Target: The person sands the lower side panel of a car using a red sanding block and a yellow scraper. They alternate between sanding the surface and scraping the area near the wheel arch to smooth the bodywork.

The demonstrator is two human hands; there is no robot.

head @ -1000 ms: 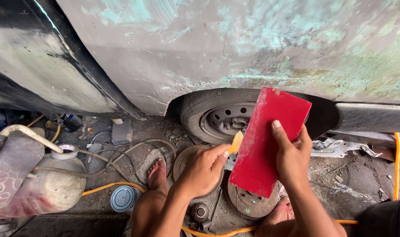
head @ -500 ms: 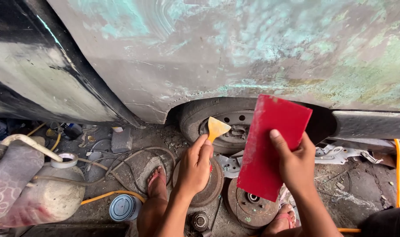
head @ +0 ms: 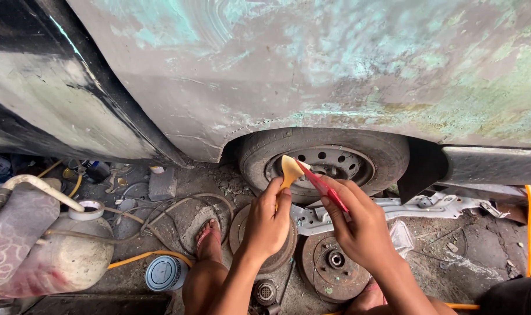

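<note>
- Dirty concrete floor (head: 469, 256).
- On it: two rusty brake discs (head: 335, 265), a round blue-white tin (head: 165, 273), a yellow hose (head: 143, 256), a grey block (head: 162, 184).

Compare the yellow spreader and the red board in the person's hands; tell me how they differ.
The yellow spreader is small and fan-shaped, held blade up by the left hand. The red board is longer and flat, seen almost edge-on as a thin strip, held by the right hand. The spreader shows its broad face; the board shows only its edge. Both meet in front of the tyre, apparently touching.
</note>
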